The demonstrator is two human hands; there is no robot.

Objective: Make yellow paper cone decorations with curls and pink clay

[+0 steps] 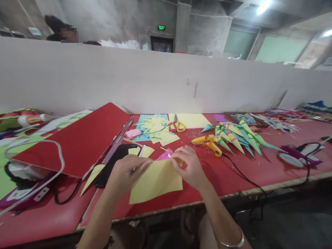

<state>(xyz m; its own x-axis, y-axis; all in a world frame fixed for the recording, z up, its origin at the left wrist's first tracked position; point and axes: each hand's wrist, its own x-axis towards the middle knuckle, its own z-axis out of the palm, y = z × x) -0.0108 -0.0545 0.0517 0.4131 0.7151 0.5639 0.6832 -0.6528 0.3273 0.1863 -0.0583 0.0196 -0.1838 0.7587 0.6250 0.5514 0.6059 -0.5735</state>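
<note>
A sheet of yellow paper (158, 181) is held by its far edge, its near part bending down over the red tabletop. At its upper left corner, my left hand (129, 171) is closed on the sheet with thumb and fingers. A small dark thing (133, 169) shows at that hand; I cannot make out what it is. My right hand (188, 166) pinches the far edge near the right corner. Just beyond the sheet lies a piece of shiny pink material (165, 156), partly hidden. Small cut yellow pieces (146, 151) lie beyond my left hand.
A yellow glue gun (207, 141) with a black cord lies right, beside a pile of yellow and blue paper cones (243, 136). Scissors (178, 125) and paper scraps (154, 124) lie farther back. Left are a black phone-like slab (115, 160), a red board (77, 138) and a power strip (31, 193).
</note>
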